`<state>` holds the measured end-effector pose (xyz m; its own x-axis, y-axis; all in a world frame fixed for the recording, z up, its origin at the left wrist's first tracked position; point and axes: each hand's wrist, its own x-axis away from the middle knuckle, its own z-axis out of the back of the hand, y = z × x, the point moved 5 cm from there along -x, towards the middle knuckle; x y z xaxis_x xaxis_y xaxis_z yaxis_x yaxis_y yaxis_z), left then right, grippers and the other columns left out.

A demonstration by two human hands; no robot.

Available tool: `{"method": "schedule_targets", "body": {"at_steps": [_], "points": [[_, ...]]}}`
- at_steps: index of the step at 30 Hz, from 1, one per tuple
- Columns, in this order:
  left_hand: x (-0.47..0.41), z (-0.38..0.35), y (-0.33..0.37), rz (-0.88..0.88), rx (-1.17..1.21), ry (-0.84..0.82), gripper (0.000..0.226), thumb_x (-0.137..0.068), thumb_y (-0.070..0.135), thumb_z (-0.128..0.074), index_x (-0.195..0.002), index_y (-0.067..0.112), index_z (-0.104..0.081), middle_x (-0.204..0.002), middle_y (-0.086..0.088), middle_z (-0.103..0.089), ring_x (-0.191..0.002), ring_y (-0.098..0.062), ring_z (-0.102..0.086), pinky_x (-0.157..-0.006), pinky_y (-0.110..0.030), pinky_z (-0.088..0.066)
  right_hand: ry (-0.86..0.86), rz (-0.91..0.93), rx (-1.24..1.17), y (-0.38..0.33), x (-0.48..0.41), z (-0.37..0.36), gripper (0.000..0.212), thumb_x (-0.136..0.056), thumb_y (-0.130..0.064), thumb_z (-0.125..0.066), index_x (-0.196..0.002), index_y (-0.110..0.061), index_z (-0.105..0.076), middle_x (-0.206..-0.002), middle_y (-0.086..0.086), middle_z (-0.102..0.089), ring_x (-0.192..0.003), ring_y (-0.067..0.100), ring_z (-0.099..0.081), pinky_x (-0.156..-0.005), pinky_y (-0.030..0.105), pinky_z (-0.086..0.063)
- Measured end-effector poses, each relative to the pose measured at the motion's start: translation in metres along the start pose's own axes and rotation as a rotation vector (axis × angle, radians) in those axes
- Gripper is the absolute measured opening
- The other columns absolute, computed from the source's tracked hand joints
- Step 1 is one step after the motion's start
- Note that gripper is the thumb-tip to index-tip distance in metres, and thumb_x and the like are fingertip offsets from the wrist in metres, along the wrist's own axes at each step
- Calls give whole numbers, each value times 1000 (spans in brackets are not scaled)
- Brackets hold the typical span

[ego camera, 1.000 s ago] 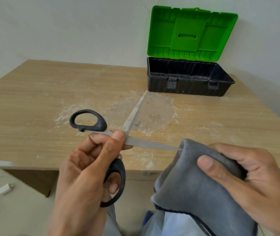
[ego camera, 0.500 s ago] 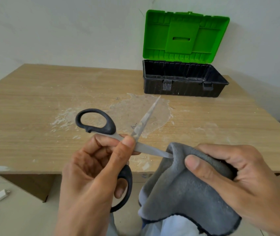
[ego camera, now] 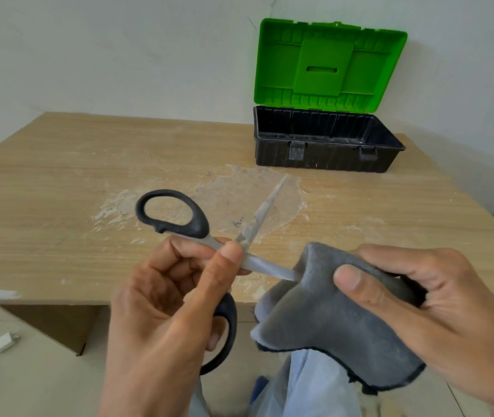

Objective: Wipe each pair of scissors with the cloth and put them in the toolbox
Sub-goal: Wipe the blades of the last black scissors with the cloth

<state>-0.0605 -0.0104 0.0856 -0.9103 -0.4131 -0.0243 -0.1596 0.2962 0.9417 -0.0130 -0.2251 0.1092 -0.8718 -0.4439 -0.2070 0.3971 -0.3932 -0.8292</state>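
A plain workroom, judging by its residue-smeared wooden table (ego camera: 59, 182), bare white wall (ego camera: 119, 55) and open toolbox (ego camera: 324, 159).

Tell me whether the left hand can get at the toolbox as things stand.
Probably yes: the toolbox stands open and only table lies between it and the left hand, which grips the scissors.

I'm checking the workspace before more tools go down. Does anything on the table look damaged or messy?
Yes. The table has a pale, flaky patch at its middle, in front of the toolbox, like dried residue or peeled finish, with white flecks spreading left.
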Motion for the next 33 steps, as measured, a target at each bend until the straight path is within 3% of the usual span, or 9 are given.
{"method": "schedule_targets", "body": {"at_steps": [4, 9, 12, 16, 22, 27, 31, 33], "points": [[1, -2, 0, -27, -54, -28, 33, -57, 45, -80, -68, 16, -68, -71, -13, -72, -41, -4, -44, -35, -15, -32, -74, 31, -13, -2, -4, -6, 37, -94, -57, -62, -79, -27, -78, -59, -4, -52, -49, 20, -48, -47, 31, -35], [1, 3, 4, -76, -117, -25, 34, -58, 46, -79, -69, 16, -69, -71, -13, -71, -47, -7, -48, -36, -16, -33, -7, 19, -40, -4, -4, 4, 48, -93, -57, -65, -87, -11, -79, -67, 6, -60, -56, 28, -56, -49, 32, -40], [3, 0, 4, -97, -132, -29, 35, -57, 47, -79, -69, 15, -68, -69, -16, -70, -46, -7, -49, -37, -16, -34, -10, 51, -7, -12, -6, 3, 36, -93, -54, -66, -89, -21, -81, -70, 5, -64, -57, 27, -57, -48, 28, -41], [3, -6, 0, -92, -115, -52, 36, -58, 46, -79, -70, 14, -68, -67, -13, -68, -45, -7, -48, -37, -16, -34, -141, 3, 28, -10, -10, -14, 35, -90, -59, -64, -82, -27, -79, -72, 3, -65, -57, 27, -57, -48, 40, -43], [3, -6, -8, -42, -88, -75, 34, -58, 45, -80, -70, 15, -69, -71, -16, -69, -45, -7, -46, -37, -16, -32, -129, -18, -23, -13, -11, -17, 40, -88, -60, -66, -80, -24, -80, -64, 6, -68, -55, 26, -65, -47, 40, -50], [-3, 8, -7, 27, -23, -54, 34, -57, 45, -81, -70, 16, -69, -76, -17, -71, -43, -6, -41, -36, -16, -30, -162, -37, -29, -3, -9, -13, 36, -89, -57, -66, -67, -31, -77, -54, -11, -62, -47, 0, -54, -46, 13, -38], [-3, 1, -7, -1, -120, -136, 33, -62, 47, -79, -73, 17, -70, -79, -14, -72, -47, -5, -48, -40, -15, -35, -186, -39, -35, -3, -7, -20, 38, -90, -60, -64, -62, -35, -70, -51, -13, -52, -47, 1, -47, -47, 15, -34], [-2, -1, -8, 1, -142, -149, 35, -61, 48, -79, -74, 16, -70, -80, -13, -72, -50, -5, -50, -42, -14, -37, -204, -42, -34, -1, -7, -25, 46, -92, -60, -63, -62, -26, -67, -54, -8, -49, -47, 11, -46, -47, 24, -34]]}}
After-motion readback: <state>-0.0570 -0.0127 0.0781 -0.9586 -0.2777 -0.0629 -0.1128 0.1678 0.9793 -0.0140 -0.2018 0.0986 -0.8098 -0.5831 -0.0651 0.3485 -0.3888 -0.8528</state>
